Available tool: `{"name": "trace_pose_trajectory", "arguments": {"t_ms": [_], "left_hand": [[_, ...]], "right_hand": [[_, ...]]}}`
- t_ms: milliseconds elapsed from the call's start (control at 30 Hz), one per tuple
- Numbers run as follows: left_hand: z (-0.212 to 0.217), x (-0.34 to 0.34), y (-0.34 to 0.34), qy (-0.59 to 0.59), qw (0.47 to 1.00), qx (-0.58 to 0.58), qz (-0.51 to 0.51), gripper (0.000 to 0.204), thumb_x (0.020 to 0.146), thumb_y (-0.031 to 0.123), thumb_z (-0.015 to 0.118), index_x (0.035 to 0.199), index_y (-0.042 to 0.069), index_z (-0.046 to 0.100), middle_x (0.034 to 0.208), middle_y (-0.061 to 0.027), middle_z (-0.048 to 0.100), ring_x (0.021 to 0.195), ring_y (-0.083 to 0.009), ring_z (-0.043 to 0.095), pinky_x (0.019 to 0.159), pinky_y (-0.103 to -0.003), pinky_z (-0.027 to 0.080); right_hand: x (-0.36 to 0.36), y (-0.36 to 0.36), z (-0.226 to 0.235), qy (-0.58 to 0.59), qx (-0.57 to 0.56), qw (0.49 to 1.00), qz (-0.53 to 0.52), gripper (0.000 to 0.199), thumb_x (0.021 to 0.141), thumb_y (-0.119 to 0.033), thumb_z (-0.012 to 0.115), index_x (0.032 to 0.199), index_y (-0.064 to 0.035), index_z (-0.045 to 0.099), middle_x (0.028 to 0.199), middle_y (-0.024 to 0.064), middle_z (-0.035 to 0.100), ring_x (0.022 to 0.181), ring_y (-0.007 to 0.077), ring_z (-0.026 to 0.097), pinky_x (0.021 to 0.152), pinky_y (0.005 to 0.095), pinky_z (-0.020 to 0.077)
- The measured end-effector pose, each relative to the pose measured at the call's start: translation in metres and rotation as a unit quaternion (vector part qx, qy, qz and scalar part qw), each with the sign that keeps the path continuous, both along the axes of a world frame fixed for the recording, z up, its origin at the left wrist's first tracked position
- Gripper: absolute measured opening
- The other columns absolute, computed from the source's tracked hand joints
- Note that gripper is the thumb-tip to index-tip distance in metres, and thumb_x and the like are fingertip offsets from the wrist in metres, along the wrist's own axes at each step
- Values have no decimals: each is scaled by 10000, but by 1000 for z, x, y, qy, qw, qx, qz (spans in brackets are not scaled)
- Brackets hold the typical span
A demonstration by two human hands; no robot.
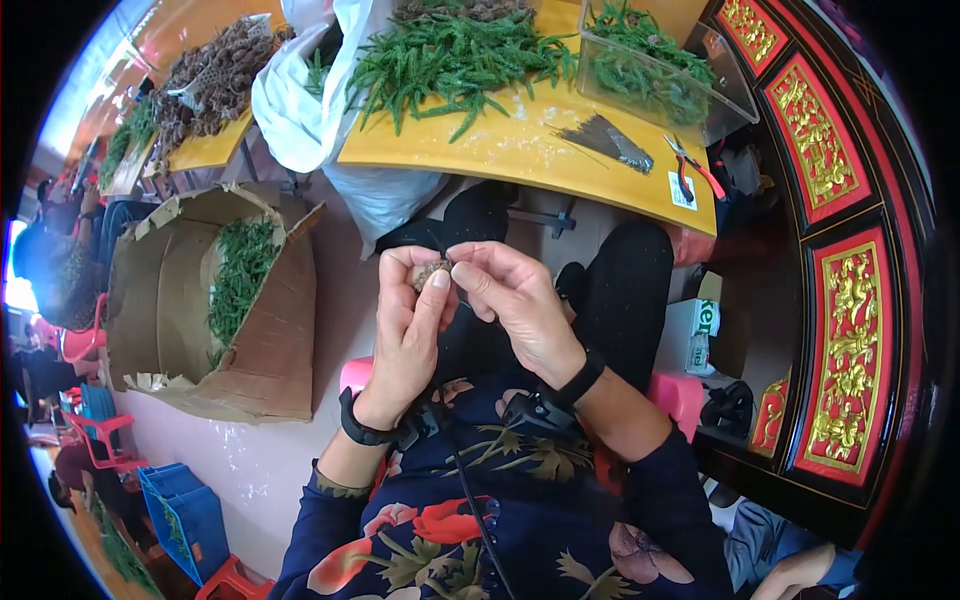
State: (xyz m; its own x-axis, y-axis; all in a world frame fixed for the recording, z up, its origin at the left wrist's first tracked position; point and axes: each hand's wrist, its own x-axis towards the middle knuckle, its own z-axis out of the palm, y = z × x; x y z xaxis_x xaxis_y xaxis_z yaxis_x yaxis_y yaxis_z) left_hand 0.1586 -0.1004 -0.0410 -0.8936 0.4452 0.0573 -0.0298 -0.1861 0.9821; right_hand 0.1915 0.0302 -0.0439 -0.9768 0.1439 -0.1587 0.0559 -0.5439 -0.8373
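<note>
Over my lap, my left hand (405, 315) is closed round a small brown pine cone (428, 276), gripping it between thumb and fingers. My right hand (515, 300) is pinched shut at the cone's right edge, touching it. A thin dark strand, which looks like wire (437, 240), sticks up between the two hands where the right fingertips close. Fingers cover most of the cone. On the yellow table (450, 150) beyond my hands lie a bundle of thin dark wires (608, 143) and red-handled pliers (692, 168).
Green artificial sprigs (450, 65) are heaped on the table, with more in a clear plastic bin (720, 115). A white sack (310, 85) hangs at its left. An open cardboard box (270, 360) and a blue crate (185, 520) stand left. A carved panel (850, 350) borders the right.
</note>
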Motion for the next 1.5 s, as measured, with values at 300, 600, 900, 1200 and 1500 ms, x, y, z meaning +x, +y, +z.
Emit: {"name": "trace_pose_trajectory", "arguments": {"t_ms": [300,600,900,1200,1500], "left_hand": [[-7,-4,22,59,994,-89,33,130,964,114,474,1047,41,405,805,-9,476,672,-70,447,584,-201,380],[2,-74,57,105,982,-150,-41,192,939,141,536,1056,3,474,904,-32,533,763,-95,500,647,-225,417],[-43,-268,79,308,839,-395,212,405,810,214,684,1109,8,505,919,-92,565,766,-195,559,677,-323,472],[-30,-311,53,299,835,-412,207,291,849,213,649,1042,10,569,904,-89,582,805,-187,600,681,-310,480],[11,-194,47,-111,990,80,30,177,963,118,478,1087,12,547,1025,-78,611,855,-155,607,751,-276,498]], "right_hand": [[-12,18,-14,31,49,998,-28,136,877,-139,648,937,-17,656,701,-46,555,579,15,412,527,168,320],[-15,68,-20,-34,-112,991,-66,101,897,-99,607,964,-23,616,722,-48,508,595,41,403,546,192,321],[-3,106,-37,-67,-166,977,-113,88,910,-102,591,970,-38,595,736,-46,493,596,48,406,547,201,322],[-6,116,-51,-82,-185,972,-123,88,918,-103,577,973,-36,594,733,-48,485,597,47,405,550,211,326],[-8,122,-58,-90,-171,975,-106,101,934,-102,544,985,-28,591,768,-38,503,602,51,398,579,219,340]]}}
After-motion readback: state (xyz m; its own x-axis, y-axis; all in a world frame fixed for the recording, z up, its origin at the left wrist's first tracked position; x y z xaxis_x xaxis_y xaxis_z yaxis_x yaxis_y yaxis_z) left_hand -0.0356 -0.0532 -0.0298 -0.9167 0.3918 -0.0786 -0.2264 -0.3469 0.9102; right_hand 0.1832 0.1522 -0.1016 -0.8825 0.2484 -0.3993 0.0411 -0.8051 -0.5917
